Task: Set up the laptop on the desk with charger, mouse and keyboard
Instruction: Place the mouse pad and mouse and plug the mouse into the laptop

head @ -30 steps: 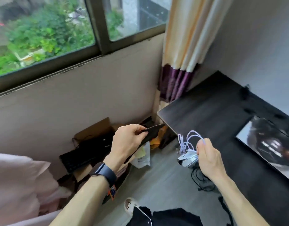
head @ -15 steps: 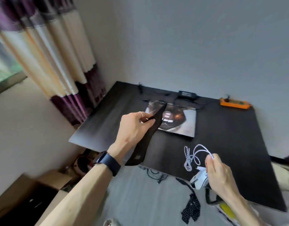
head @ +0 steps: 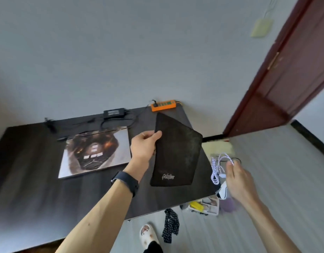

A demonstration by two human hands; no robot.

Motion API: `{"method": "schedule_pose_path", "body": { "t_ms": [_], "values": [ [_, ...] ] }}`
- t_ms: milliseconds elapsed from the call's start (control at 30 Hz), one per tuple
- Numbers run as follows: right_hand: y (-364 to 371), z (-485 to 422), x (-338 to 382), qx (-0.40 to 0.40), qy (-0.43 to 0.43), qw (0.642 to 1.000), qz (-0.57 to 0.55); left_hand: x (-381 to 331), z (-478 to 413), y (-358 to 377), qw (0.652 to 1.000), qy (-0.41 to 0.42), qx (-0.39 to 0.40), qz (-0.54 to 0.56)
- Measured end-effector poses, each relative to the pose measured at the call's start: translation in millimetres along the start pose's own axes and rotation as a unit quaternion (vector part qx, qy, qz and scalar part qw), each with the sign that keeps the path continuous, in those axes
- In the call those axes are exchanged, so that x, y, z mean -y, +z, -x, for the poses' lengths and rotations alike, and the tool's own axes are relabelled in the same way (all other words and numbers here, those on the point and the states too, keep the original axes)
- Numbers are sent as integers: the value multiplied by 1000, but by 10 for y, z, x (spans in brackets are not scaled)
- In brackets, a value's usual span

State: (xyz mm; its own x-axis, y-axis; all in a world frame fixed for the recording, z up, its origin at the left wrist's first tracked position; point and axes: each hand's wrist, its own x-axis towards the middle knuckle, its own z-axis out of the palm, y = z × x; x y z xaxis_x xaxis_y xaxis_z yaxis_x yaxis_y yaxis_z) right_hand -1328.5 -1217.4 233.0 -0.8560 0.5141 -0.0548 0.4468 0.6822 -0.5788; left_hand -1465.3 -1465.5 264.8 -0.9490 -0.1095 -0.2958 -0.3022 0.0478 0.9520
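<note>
Centre frame, over dark desk (head: 29,161): left hand (head: 144,143) pinches black fabric mouse pad (head: 175,154). Lower right, past desk edge: right hand (head: 238,179) grips white mouse (head: 222,191) and looped white braided cable (head: 217,167); loops may snag, dropping mouse.

On the bench (head: 29,161) the laptop (head: 95,152) lies a little left of the middle, with the charger (head: 114,112) behind it at the back edge by the wall and the power strip (head: 163,105) at the back right corner. To the right of the laptop, the left hand (head: 144,147) holds the mouse pad (head: 175,154) over the right part of the bench, and the right hand (head: 238,179) holds the mouse (head: 223,191) and its cable (head: 217,167) just beyond the right edge. On the floor before the bench lies a slipper (head: 148,234), and a door (head: 289,70) stands at the far right.
</note>
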Motion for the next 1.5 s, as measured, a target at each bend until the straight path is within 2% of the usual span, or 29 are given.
{"method": "schedule_pose_path", "body": {
  "t_ms": [67, 167, 333, 433, 567, 667, 733, 767, 833, 900, 967, 1033, 1167, 1333, 1400, 1500],
  "values": [
    [35, -172, -22, 12, 8, 1000, 23, 271, -209, 28, 999, -36, 0, -6],
    [218, -411, -83, 24, 19, 998, 60, 856, -523, -37, 992, -95, -18, -80],
    [653, -686, 36, 72, 27, 991, 106, 1851, -963, -333, 953, -211, -38, -216],
    [951, -829, 140, 101, 40, 987, 114, 2034, -1144, -428, 937, -225, -32, -267],
    [1295, -1036, 254, 166, 18, 976, 142, 2160, -1329, -480, 914, -246, 8, -324],
    [1501, -1254, 405, 249, -3, 955, 159, 2220, -1292, -394, 904, -226, -7, -362],
    [1640, -1415, 477, 288, 1, 947, 141, 2191, -1225, -241, 893, -132, -29, -430],
    [1709, -1505, 500, 297, 12, 946, 126, 2173, -1176, -132, 888, -73, -14, -454],
    [1811, -1663, 528, 300, 26, 948, 100, 2087, -1098, 150, 899, -28, 68, -432],
    [1903, -1809, 538, 317, 24, 944, 84, 2020, -1025, 463, 910, -55, 166, -377],
    [1958, -1901, 512, 331, 31, 941, 66, 1983, -987, 725, 910, -74, 216, -347],
    [1973, -1969, 446, 342, 38, 938, 42, 1970, -937, 944, 909, -102, 215, -342],
    [1961, -2085, 278, 364, 41, 930, -3, 1957, -874, 1196, 926, -153, 154, -308],
    [1902, -2214, 16, 391, 13, 920, -24, 2041, -848, 1101, 929, -196, 135, -282],
    [1882, -2255, -138, 370, -5, 928, -37, 2063, -811, 952, 928, -218, 135, -270],
    [1833, -2412, -244, 295, 49, 941, -161, 2113, -732, 704, 916, -259, 152, -266]
  ]
}}
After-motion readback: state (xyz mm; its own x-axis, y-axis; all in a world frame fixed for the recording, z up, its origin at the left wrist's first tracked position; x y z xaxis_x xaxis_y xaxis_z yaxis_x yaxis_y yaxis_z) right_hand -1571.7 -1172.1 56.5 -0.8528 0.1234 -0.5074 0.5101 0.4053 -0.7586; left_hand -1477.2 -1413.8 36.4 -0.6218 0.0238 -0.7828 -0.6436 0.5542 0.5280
